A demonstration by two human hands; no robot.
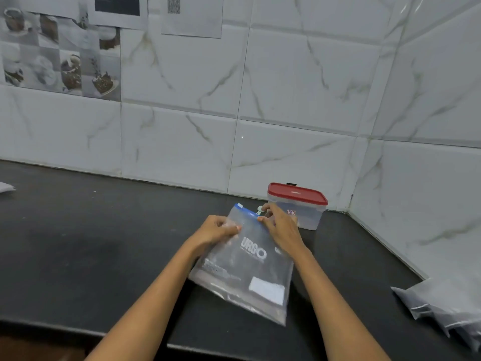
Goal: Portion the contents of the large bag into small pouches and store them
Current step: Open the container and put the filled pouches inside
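A large clear zip bag point(244, 269) with a blue slider strip and white "URSO" print lies on the black counter point(91, 243) in front of me. My left hand point(216, 229) pinches the bag's left side just below the blue strip. My right hand point(279, 225) grips the bag's top right corner at the zip slider, with a small white pull tab point(259, 210) sticking out by my fingers. What the bag holds is hard to make out through the plastic.
A clear plastic box with a red lid point(298, 204) stands behind my right hand near the wall corner. Several small clear pouches point(447, 308) lie at the counter's right edge. Tiled walls close off the back and right. A pale scrap point(6, 187) lies at far left.
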